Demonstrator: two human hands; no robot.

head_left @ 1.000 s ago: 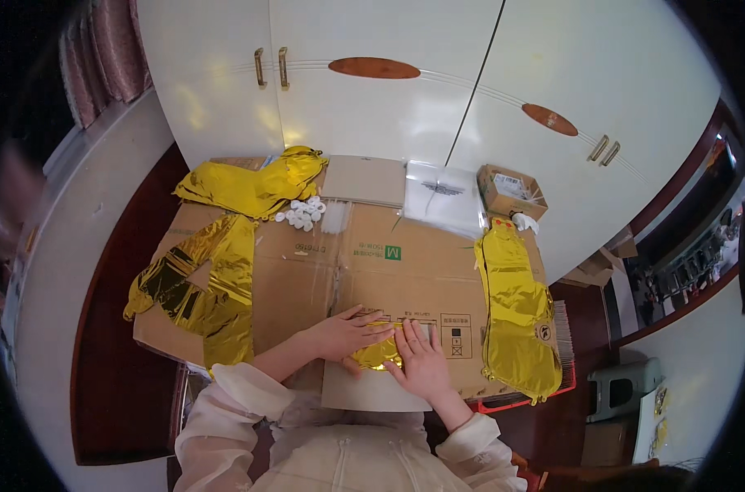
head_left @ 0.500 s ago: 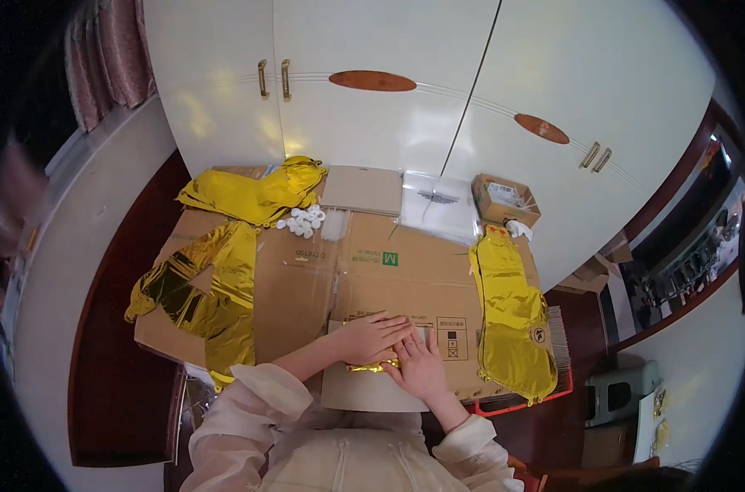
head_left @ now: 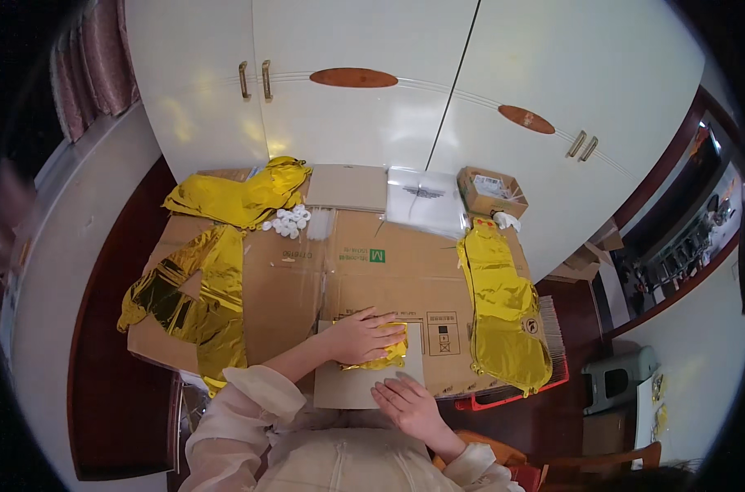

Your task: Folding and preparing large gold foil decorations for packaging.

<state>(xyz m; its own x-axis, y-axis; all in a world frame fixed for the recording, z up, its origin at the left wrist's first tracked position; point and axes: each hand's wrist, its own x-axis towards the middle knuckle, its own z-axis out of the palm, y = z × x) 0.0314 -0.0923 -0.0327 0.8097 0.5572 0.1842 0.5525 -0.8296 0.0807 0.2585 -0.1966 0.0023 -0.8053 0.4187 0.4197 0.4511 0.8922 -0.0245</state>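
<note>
A folded piece of shiny gold foil (head_left: 395, 356) lies on a beige-grey card sheet (head_left: 344, 392) close in front of me. Across the foil, my left hand (head_left: 362, 337) rests flat with its fingers stretched out, covering part of it. My right hand (head_left: 410, 407) lies lower, over the right side of the card sheet, apart from the foil. Its fingers are extended and nothing shows in them.
Flat gold foil balloons (head_left: 508, 307) lie right and left on the cardboard-covered table (head_left: 286, 287). White ribbon-like rolls (head_left: 289, 221), a grey board (head_left: 348, 188), clear plastic bags (head_left: 426, 202) and a small carton (head_left: 493, 192) stand along the cabinet (head_left: 356, 123).
My right hand has come off the foil and moved down toward me onto the card sheet. My left hand stays on the foil, more of which shows. The view has shifted slightly.
</note>
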